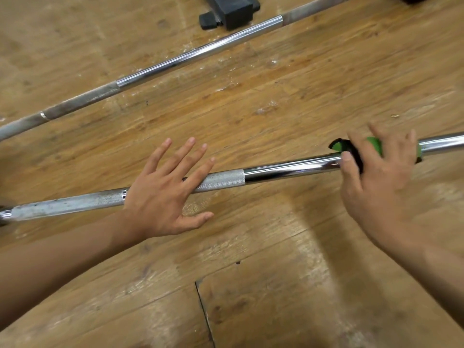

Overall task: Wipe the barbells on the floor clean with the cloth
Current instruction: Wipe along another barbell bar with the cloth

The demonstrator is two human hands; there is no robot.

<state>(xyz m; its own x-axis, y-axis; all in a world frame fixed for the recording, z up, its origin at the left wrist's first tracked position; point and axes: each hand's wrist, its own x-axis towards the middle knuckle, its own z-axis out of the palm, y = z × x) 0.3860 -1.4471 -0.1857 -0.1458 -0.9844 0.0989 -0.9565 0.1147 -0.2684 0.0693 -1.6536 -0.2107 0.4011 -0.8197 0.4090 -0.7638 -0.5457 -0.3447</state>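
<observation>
Two steel barbells lie on the wooden floor. The near barbell (288, 169) runs from lower left to right across the middle. My left hand (165, 194) rests flat on its knurled part with the fingers spread and straight. My right hand (376, 177) presses a green and black cloth (351, 150) onto the shiny shaft further right, with the thumb laid along the cloth and the fingers spread over it. Most of the cloth is hidden under the hand. The far barbell (175, 61) lies diagonally behind, untouched.
A black block-shaped piece of gym equipment (232, 10) stands at the top centre, just behind the far barbell. White dust specks (226, 71) lie on the floor between the two bars. A floorboard seam (204, 315) runs along the bottom.
</observation>
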